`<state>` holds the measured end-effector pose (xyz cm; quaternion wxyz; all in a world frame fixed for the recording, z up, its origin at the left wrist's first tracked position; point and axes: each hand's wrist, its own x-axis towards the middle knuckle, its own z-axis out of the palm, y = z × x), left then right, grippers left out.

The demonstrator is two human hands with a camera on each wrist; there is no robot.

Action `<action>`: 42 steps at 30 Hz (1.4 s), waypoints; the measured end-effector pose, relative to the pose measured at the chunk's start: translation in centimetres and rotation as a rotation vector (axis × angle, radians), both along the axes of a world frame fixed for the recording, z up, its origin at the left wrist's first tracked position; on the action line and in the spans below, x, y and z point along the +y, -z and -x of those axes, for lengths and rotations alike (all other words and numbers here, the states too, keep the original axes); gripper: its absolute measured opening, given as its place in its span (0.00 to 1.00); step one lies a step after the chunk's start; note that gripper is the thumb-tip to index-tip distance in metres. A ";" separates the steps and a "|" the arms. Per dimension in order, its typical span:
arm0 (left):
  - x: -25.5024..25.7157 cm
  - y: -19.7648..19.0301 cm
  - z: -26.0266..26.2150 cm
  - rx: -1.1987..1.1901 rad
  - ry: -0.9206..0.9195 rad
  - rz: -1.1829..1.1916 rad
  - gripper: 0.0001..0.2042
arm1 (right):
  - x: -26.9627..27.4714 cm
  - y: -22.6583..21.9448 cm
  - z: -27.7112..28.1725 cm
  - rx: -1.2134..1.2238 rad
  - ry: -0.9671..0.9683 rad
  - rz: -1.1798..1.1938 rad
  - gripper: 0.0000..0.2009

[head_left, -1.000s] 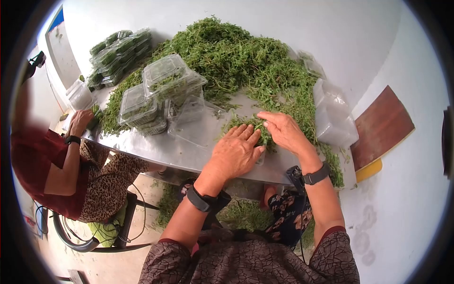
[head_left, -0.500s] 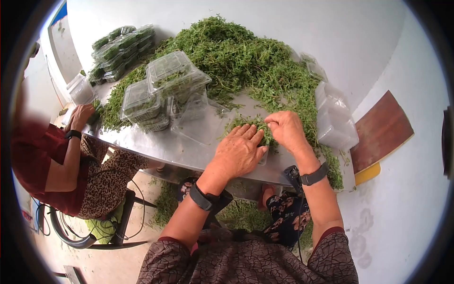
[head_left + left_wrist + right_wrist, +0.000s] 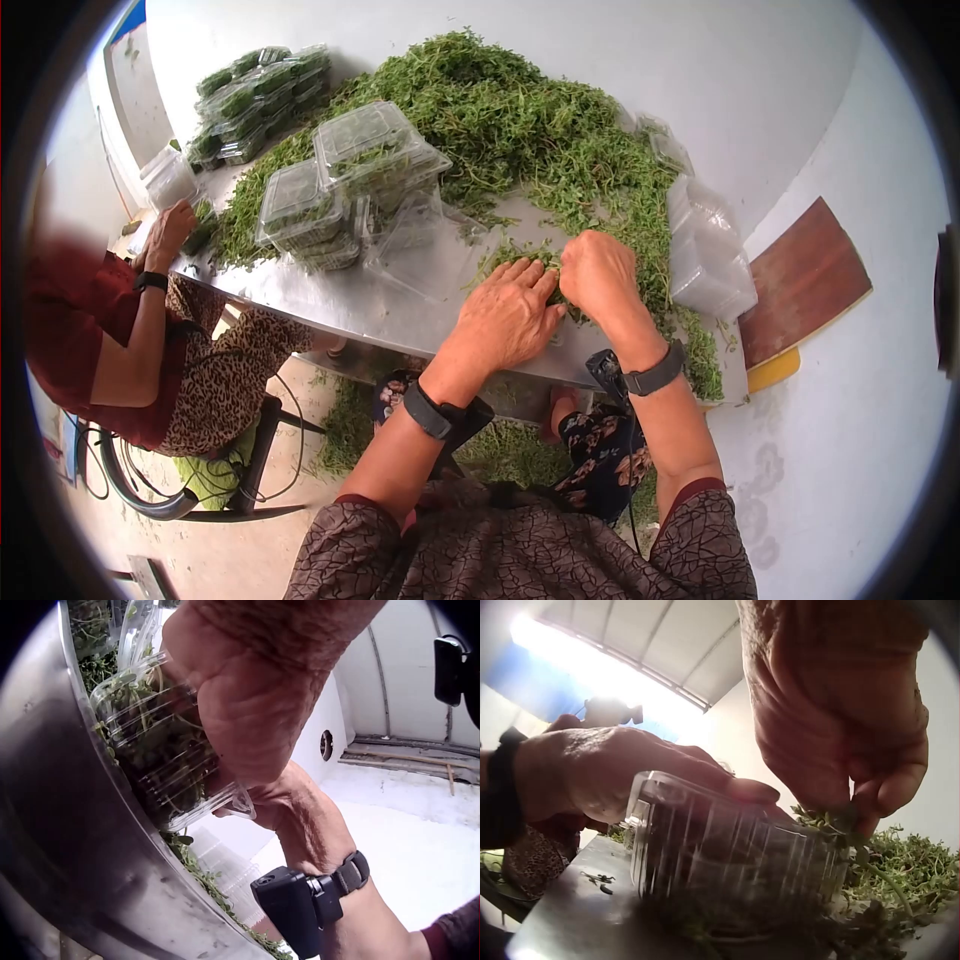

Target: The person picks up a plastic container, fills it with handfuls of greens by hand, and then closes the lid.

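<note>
A clear plastic container (image 3: pixel 712 847) stands near the table's front edge, with leafy green stems inside it (image 3: pixel 142 690). My left hand (image 3: pixel 505 315) rests palm down over its top, the fingers laid out straight on the greens. At the far right rim, my right hand (image 3: pixel 597 270) has its fingers curled, and in the right wrist view thumb and fingertips pinch a green sprig (image 3: pixel 821 817) at the container's corner. Both hands hide much of the container from the head view.
A big heap of greens (image 3: pixel 500 110) covers the table's back. Filled lidded boxes (image 3: pixel 300 210) stand left of my hands, more (image 3: pixel 255 100) at the back left. Nested clear containers (image 3: pixel 708 250) lie on the right. Another person (image 3: pixel 120 350) sits on the left.
My right hand's fingers have curled in from a more extended pose, and the hand has turned over slightly at the container's edge. The left hand stays laid on the greens.
</note>
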<state>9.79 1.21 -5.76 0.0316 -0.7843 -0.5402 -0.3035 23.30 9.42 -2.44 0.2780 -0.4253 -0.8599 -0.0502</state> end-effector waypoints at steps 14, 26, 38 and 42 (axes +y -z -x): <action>0.3 0.4 0.0 -0.017 0.018 -0.046 0.21 | 1.2 -2.8 -1.7 0.065 -0.143 0.752 0.08; -0.1 -0.8 0.3 -0.095 0.050 0.054 0.24 | 0.1 -1.2 -1.3 0.161 -0.119 0.579 0.05; 0.1 -0.4 0.5 -0.016 0.064 -0.021 0.22 | -1.3 -1.1 -1.8 0.461 -0.209 0.762 0.21; -0.1 -0.6 0.3 0.013 0.033 0.004 0.19 | -1.9 -1.4 -3.7 0.600 -0.120 0.725 0.20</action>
